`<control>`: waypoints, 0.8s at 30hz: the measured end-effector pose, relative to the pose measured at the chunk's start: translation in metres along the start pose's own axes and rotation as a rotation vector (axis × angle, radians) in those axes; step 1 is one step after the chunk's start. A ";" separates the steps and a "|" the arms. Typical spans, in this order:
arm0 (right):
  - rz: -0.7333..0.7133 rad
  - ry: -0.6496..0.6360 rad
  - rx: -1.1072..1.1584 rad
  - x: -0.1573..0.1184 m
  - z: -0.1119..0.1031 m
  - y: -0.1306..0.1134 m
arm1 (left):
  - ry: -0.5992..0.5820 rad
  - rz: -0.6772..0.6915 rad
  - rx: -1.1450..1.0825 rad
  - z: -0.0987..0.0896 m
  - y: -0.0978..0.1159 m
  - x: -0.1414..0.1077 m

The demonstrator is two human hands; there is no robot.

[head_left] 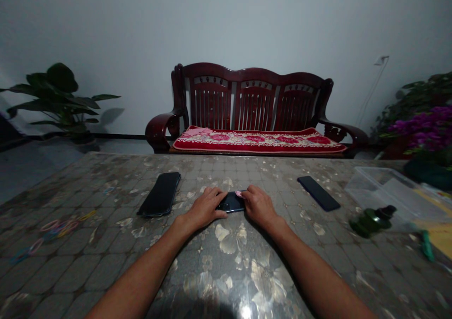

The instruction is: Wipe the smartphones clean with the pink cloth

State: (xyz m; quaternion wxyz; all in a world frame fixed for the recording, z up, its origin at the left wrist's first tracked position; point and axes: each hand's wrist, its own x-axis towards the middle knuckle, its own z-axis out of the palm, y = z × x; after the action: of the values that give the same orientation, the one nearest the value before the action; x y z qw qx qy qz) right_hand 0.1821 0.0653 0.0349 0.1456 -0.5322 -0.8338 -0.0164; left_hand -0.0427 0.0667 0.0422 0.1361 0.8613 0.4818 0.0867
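Standing by the patterned table (106, 262), I begin at the far left, where a leafy plant (63, 98) sits on the floor near the pale wall. On the table's left side lies a loose scatter of coloured bands (63, 227), pink, yellow and blue. To the right of them, a flat black slab (160, 194) lies at a slant, well apart from the hands; whether it is a phone or a case I cannot tell. Beyond the table stands a dark red wooden bench (254, 93) with a red and white floral mat (261, 141) along its seat.

In the middle, the left hand (208, 205) grips the left end of a dark phone (231, 203), its thumb at the near edge. The phone lies sideways between both hands, at or just above the tabletop. The right hand (260, 205), fingers curled in, pinches a small pink cloth (239, 194) at the phone's right end.

Farther right, another dark phone (318, 193) lies slantwise on the table. Past it come a green bottle (369, 222) with a black top, a clear plastic box (367, 180) just behind, and purple flowers (425, 126) at the edge.
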 end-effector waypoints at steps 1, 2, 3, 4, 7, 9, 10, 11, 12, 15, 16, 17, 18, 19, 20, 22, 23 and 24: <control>0.050 0.001 -0.023 0.001 -0.002 0.006 | -0.003 -0.001 0.005 0.000 0.000 0.000; 0.089 0.007 -0.040 0.002 -0.003 0.011 | -0.006 -0.001 0.008 0.000 0.000 0.000; 0.113 0.012 -0.052 0.003 -0.004 0.015 | -0.009 0.000 0.009 0.000 -0.001 0.001; 0.125 0.017 -0.060 0.003 -0.004 0.017 | -0.010 0.001 0.009 0.001 -0.001 0.001; 0.086 0.020 -0.048 0.001 -0.003 0.013 | -0.006 0.006 0.008 0.001 -0.002 0.002; 0.004 0.012 -0.011 -0.001 -0.002 0.004 | -0.004 0.006 0.009 -0.001 0.000 0.002; -0.046 0.003 0.010 -0.002 -0.002 -0.001 | -0.007 0.005 0.009 -0.002 0.001 0.002; -0.091 -0.006 0.028 -0.003 -0.001 -0.006 | -0.011 0.002 0.007 -0.004 0.002 0.002; -0.124 -0.015 0.042 -0.003 -0.001 -0.009 | -0.016 0.000 0.007 -0.005 0.003 0.001; -0.099 -0.036 0.039 -0.002 -0.003 -0.008 | -0.020 0.001 0.010 -0.007 0.005 0.001; -0.054 -0.035 0.023 -0.001 -0.003 -0.004 | -0.018 0.002 0.012 -0.006 0.004 0.001; 0.001 -0.034 0.001 0.001 -0.004 0.000 | -0.014 0.004 0.015 -0.005 0.003 0.001; 0.056 -0.032 -0.023 0.002 -0.004 0.005 | -0.012 0.006 0.018 -0.004 0.002 0.001; 0.104 -0.032 -0.044 0.004 -0.005 0.011 | -0.010 0.007 0.020 -0.003 0.001 0.001; 0.147 -0.033 -0.059 0.005 -0.005 0.016 | -0.009 0.008 0.023 -0.002 0.000 0.002; 0.204 -0.038 -0.074 0.007 -0.005 0.022 | -0.008 0.012 0.025 -0.001 -0.001 0.002; 0.216 -0.039 -0.076 0.008 -0.005 0.023 | -0.009 0.013 0.024 -0.001 -0.001 0.003; 0.217 -0.039 -0.075 0.009 -0.005 0.023 | -0.010 0.013 0.023 -0.001 -0.001 0.003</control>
State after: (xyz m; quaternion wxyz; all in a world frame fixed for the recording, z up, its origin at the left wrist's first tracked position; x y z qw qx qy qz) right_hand 0.2006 0.0821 0.0385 0.1101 -0.6245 -0.7729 -0.0215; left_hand -0.0424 0.0699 0.0432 0.1280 0.8664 0.4764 0.0774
